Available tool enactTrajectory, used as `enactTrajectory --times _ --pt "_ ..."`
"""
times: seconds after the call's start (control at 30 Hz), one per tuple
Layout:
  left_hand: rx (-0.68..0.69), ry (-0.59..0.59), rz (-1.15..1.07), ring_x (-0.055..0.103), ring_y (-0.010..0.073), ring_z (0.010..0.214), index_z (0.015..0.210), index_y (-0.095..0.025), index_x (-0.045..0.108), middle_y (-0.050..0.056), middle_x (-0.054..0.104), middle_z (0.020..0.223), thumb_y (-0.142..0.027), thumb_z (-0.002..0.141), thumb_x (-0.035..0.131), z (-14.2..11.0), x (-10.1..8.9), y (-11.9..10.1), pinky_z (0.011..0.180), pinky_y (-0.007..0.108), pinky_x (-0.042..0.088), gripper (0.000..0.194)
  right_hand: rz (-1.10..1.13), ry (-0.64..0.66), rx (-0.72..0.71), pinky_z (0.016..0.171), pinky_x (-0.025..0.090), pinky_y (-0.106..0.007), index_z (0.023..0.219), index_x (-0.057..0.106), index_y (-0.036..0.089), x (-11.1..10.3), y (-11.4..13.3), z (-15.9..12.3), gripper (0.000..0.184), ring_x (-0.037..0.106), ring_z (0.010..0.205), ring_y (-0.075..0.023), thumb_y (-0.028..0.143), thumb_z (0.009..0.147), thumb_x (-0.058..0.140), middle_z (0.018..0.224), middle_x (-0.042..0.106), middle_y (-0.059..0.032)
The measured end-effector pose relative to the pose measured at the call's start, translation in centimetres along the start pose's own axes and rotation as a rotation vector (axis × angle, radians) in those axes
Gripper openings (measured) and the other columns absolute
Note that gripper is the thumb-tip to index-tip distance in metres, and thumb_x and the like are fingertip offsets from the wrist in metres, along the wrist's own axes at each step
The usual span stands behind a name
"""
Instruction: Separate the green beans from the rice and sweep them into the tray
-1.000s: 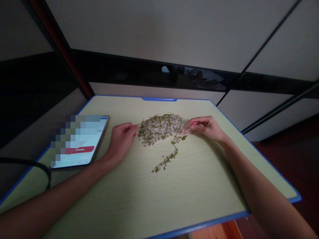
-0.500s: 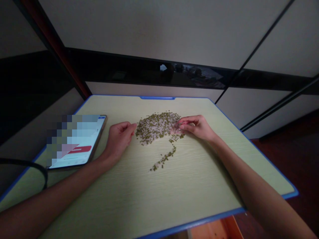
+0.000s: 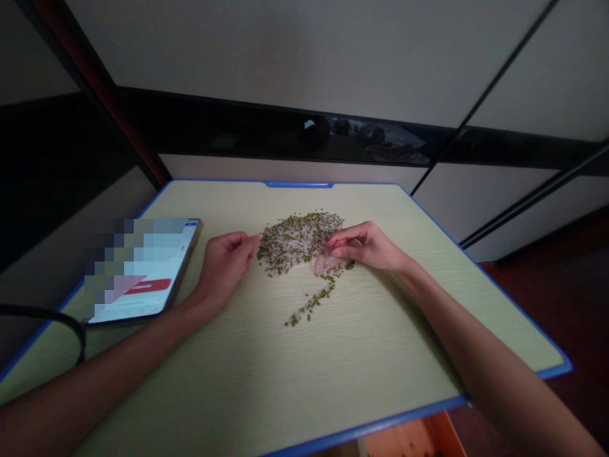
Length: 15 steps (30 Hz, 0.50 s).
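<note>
A flat heap of small green beans mixed with pale grains [image 3: 295,240] lies on the table [image 3: 266,381]. From its near right side a thin trail of beans [image 3: 311,303] runs toward me. My right hand [image 3: 364,246] pinches a thin, see-through plastic piece [image 3: 324,261] that rests against the heap's right edge. My left hand [image 3: 226,263] is closed at the heap's left edge, thumb pressed to the fingers. Whatever may be between those fingertips is too small to tell.
To the left lies a tablet [image 3: 162,273] with a lit, partly blurred screen. A black cable [image 3: 52,312] curves over the table's left edge. Pale cabinet panels [image 3: 285,57] rise behind the table. An orange container [image 3: 413,438] shows below the front edge.
My right hand has moved slightly left and toward me, and the clear plastic piece now shows more at the heap's near right side. My left hand stays nearly in place.
</note>
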<state>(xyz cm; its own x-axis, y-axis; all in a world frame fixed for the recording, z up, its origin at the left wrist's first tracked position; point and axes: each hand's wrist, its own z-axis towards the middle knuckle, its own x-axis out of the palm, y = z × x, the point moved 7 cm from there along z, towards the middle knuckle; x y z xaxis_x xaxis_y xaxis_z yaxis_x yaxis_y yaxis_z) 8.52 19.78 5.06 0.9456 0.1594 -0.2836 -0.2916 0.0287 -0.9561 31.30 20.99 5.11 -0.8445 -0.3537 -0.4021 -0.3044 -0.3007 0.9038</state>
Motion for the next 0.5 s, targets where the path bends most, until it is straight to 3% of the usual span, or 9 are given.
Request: enactTrajectory --times 0.5 --pt "-0.008 0.013 -0.001 0.031 0.0064 0.033 0.044 -0.019 0.042 -0.007 0.035 0.033 -0.024 0.071 0.055 0.0 0.0 0.0 0.038 0.021 0.023 0.030 0.119 0.223 0.141 0.059 0.048 -0.021 0.075 0.073 0.013 1.4 0.8 -1.1 0.011 0.058 0.057 -0.0083 0.010 0.064 0.070 0.065 0.067 0.0007"
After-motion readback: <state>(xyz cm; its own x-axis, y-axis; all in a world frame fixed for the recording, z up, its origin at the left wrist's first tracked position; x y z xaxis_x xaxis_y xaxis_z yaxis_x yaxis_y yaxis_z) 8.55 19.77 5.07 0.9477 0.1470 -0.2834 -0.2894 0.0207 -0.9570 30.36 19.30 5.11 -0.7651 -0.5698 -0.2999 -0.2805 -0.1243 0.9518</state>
